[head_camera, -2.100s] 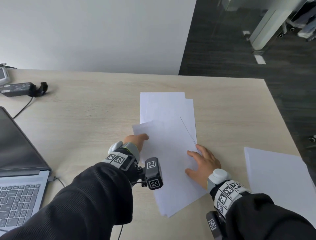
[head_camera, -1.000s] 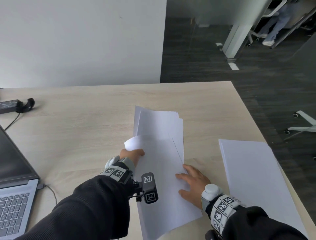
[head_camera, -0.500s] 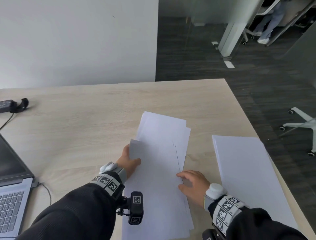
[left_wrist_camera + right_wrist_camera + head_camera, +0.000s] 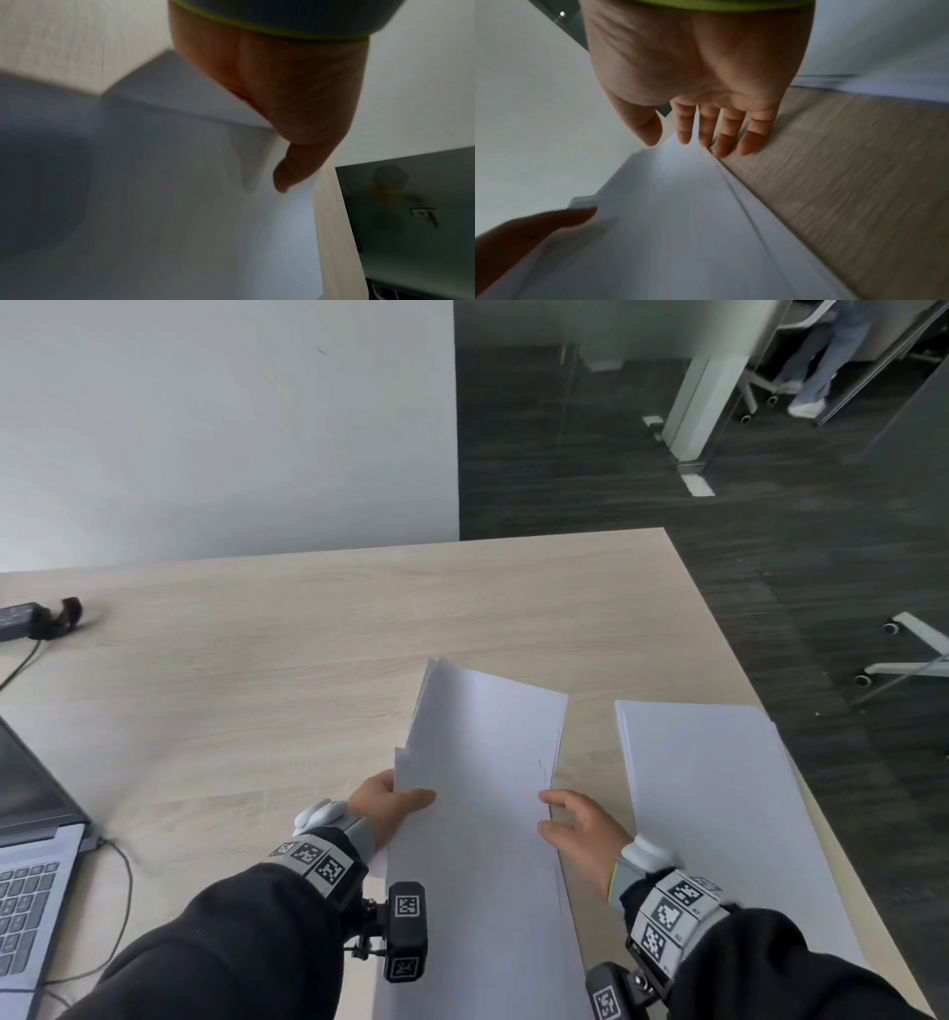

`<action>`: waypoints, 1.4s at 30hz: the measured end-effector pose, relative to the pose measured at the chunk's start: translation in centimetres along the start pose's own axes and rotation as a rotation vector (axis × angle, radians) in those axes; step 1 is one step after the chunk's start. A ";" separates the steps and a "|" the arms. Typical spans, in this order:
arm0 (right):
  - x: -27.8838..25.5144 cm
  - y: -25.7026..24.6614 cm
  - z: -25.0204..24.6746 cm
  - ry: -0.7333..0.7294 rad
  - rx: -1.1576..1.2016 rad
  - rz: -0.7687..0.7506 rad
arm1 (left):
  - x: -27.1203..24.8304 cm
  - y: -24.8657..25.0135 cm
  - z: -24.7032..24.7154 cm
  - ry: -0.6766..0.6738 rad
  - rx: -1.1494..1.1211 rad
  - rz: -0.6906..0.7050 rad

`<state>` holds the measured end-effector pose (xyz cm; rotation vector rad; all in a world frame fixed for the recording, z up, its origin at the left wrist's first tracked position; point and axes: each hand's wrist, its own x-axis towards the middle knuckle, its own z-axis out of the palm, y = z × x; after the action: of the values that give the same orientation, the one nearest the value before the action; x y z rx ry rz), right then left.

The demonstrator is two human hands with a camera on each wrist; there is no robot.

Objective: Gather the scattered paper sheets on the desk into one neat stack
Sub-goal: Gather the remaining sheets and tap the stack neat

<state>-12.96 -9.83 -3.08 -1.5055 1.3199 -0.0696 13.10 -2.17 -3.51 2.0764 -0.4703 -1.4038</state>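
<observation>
The gathered sheets (image 4: 482, 814) are plain white and unprinted, lying lengthwise away from the person near the middle of the front of the pale wood desk (image 4: 257, 685). Their far corners fan out slightly, so several edges show at the top left, and the left side is lifted off the desk. The left hand (image 4: 382, 801) grips that left edge, thumb on top and fingers curled underneath. The right hand (image 4: 580, 829) sits at the right edge with its fingers (image 4: 721, 140) straight and close together, tips touching the sheet edges and the desk, holding nothing.

A second pile of white sheets (image 4: 719, 814) lies flat to the right, apart from the first with a strip of bare wood between them; its right side reaches the desk's right edge. Beyond both piles, wood runs to the far edge, and a broad stretch lies to the left.

That makes two piles; the sheets within each are too thin and blurred to count, though the held one is probably a handful. One laptop (image 4: 31, 839) sits at the left front, and one black power adapter (image 4: 31, 618) with its cable at the far left.
</observation>
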 end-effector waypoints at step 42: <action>-1.5 -5.9 -14.6 0.010 0.352 -0.414 | -11.1 6.9 7.0 0.288 -0.394 0.624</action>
<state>-18.83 -19.40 8.09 -1.4468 0.9263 -0.5476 2.62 -2.89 6.99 1.5812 -0.5967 -0.7449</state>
